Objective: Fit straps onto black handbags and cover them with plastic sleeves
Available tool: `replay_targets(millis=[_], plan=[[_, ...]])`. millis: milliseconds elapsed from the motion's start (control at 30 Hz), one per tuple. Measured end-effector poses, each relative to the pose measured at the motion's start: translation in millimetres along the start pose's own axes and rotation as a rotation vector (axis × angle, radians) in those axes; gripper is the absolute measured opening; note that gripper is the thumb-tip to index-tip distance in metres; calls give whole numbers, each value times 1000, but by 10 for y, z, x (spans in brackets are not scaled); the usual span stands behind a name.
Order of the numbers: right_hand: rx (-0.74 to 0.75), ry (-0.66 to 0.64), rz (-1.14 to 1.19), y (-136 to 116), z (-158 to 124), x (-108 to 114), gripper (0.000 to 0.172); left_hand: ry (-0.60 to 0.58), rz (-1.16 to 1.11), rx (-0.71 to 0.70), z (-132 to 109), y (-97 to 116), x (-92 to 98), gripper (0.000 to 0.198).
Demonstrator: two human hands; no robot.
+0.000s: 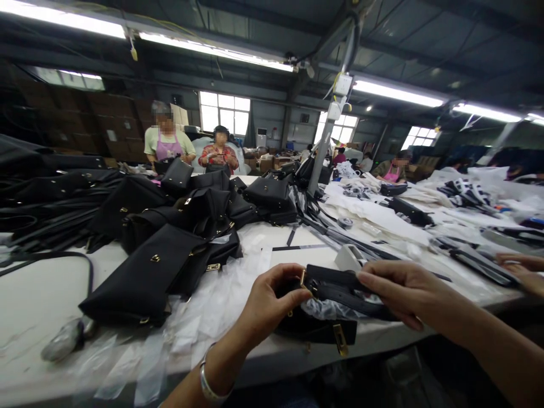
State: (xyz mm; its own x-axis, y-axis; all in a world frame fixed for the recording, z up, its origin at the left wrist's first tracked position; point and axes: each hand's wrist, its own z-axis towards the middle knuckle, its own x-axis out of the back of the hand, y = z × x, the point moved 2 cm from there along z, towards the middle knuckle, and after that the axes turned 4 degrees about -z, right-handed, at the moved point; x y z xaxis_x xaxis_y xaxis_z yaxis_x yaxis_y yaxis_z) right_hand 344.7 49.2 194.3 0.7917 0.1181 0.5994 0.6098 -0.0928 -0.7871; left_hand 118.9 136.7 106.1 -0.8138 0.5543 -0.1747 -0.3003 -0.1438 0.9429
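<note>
A black handbag (352,277) with gold fittings sits at the table's front edge, its top facing me. Clear plastic film shows around its opening, and a gold clasp (340,340) hangs at its front. My left hand (272,300), with a bracelet at the wrist, closes thumb and fingers on the bag's left end, by a gold ring. At the opposite end, my right hand (402,289) grips the bag's upper edge; its fingertips are partly hidden. Just behind the bag is a pale grey block-like object (349,258).
Black handbags (144,272) are heaped to the left, with clear plastic sleeves (187,328) in front. A metal post (321,156) rises from the table. Another person's hand (522,269) is at the far right. Several people work across the table.
</note>
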Motion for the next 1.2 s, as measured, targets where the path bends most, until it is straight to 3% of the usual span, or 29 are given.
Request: replay_targets(millis=[267, 367, 467, 500, 567, 633, 733, 867, 1000, 1200], plan=[[-71, -59, -114, 3, 84, -192, 53, 11, 53, -30, -43, -9, -49, 31], [76, 6, -275, -117, 124, -324, 47, 5, 139, -92, -61, 27, -80, 27], [337, 261, -607, -265, 150, -442, 33, 31, 140, -151, -67, 57, -86, 24], [410, 329, -712, -307, 152, -479, 41, 43, 131, -153, -69, 64, -84, 25], [492, 360, -879, -367, 166, -546, 56, 59, 120, -139, -74, 81, -75, 26], [514, 316, -985, -405, 193, -578, 46, 94, 130, -127, -83, 109, -33, 23], [510, 305, -1028, -444, 243, -517, 29, 228, 187, -132, -103, 149, 163, 18], [441, 253, -944, -440, 323, -347, 28, 473, 124, -99, -170, 85, 629, 25], [402, 148, -824, -441, 410, -282, 25, 572, 84, -23, -311, -127, 961, 36], [456, 126, -649, -446, 525, -208, 28, 726, 154, 40, -618, -476, 1320, 50]])
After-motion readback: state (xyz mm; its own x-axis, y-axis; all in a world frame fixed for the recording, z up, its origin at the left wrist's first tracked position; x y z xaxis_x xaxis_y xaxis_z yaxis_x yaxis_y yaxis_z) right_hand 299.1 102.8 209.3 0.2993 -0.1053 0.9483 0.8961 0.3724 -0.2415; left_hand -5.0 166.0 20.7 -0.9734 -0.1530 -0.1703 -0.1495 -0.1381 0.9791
